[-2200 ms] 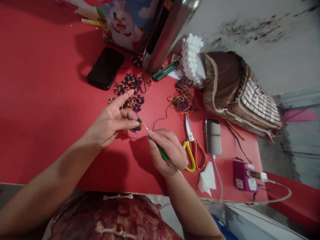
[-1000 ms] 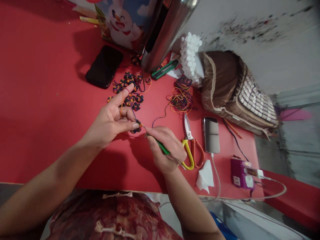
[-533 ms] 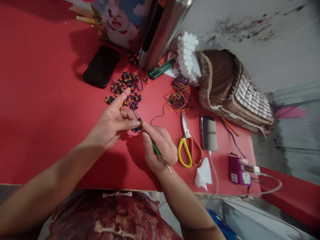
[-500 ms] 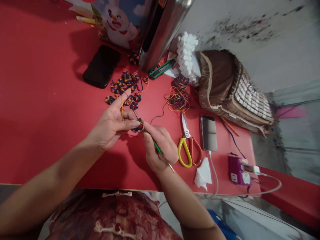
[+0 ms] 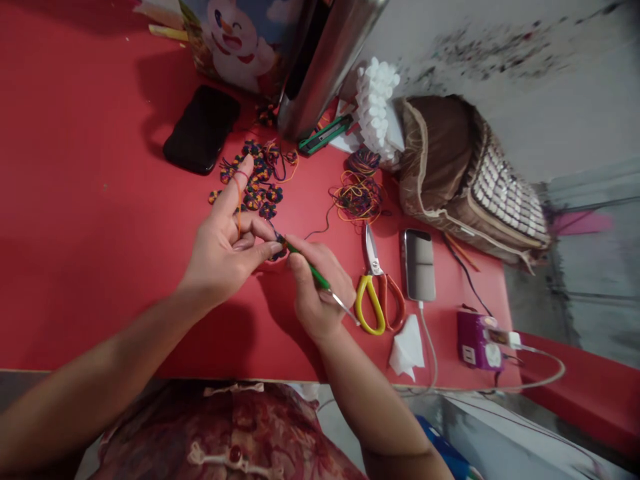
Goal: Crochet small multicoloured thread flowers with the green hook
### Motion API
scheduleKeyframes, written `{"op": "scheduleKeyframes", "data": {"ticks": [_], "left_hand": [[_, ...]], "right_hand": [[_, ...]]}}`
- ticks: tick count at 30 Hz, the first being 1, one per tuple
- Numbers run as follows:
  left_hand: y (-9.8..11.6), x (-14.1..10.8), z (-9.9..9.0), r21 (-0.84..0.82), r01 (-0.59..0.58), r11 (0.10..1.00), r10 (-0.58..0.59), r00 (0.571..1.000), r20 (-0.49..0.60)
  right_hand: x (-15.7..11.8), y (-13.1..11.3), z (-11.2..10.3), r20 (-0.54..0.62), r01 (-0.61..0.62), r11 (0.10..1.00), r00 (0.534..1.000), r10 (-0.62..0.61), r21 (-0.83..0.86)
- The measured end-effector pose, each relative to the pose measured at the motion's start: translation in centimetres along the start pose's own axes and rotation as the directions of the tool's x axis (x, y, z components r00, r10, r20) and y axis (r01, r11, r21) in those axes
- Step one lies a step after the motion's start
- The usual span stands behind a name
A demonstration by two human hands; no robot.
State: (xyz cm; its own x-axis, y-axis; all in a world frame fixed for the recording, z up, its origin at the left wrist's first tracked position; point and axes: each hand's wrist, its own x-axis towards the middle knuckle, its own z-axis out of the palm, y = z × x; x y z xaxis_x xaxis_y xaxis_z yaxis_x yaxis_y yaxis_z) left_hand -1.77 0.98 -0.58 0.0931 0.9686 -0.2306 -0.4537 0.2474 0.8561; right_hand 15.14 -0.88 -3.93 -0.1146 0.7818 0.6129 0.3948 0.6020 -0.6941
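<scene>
Between thumb and fingers, my left hand (image 5: 227, 243) pinches a small dark multicoloured crochet piece (image 5: 278, 253), mostly covered by the fingertips. Orange and dark yarn (image 5: 239, 207) loops around its raised index finger. My right hand (image 5: 323, 283) grips a crochet hook (image 5: 315, 273) with a green handle and a metal shaft that sticks out past the palm; its front tip is hidden at the piece. Several finished-looking crochet flowers (image 5: 254, 195) lie just beyond my left hand. A strand runs from near my right fingers to a loose tangle of multicoloured yarn (image 5: 356, 200).
Right of my hands lie scissors (image 5: 373, 280), a charging phone (image 5: 419, 267), a crumpled tissue (image 5: 407, 350) and a purple power adapter (image 5: 477, 341). A black phone (image 5: 203, 130), metal flask (image 5: 325, 67), green cutter (image 5: 325, 135) and brown padded bag (image 5: 465, 173) sit farther back on the red table (image 5: 75, 233).
My left index finger has tilted back to the left, and its wrist has turned. The hook has swung so its rear end points farther right, showing more of the green handle.
</scene>
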Motion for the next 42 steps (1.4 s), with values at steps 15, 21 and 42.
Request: {"op": "scheduleKeyframes", "data": {"ticks": [15,21,42], "left_hand": [[0.3,0.8,-1.2,-0.14,0.136,0.981,-0.123,0.987,0.1],[0.6,1.0,-1.5,-0.14,0.144,0.98,-0.133,0.987,0.091],[1.2,1.0,-1.8,-0.099,0.142,0.985,-0.14,0.99,0.032]], "right_hand": [[-0.1,0.2,-0.8,0.023,0.148,0.988,0.989,-0.149,0.035],[0.1,0.3,-0.7,0.009,0.171,0.983,0.985,-0.173,0.07],[0.2,0.1,-1.3,0.024,0.186,0.982,0.982,-0.186,0.012]]}}
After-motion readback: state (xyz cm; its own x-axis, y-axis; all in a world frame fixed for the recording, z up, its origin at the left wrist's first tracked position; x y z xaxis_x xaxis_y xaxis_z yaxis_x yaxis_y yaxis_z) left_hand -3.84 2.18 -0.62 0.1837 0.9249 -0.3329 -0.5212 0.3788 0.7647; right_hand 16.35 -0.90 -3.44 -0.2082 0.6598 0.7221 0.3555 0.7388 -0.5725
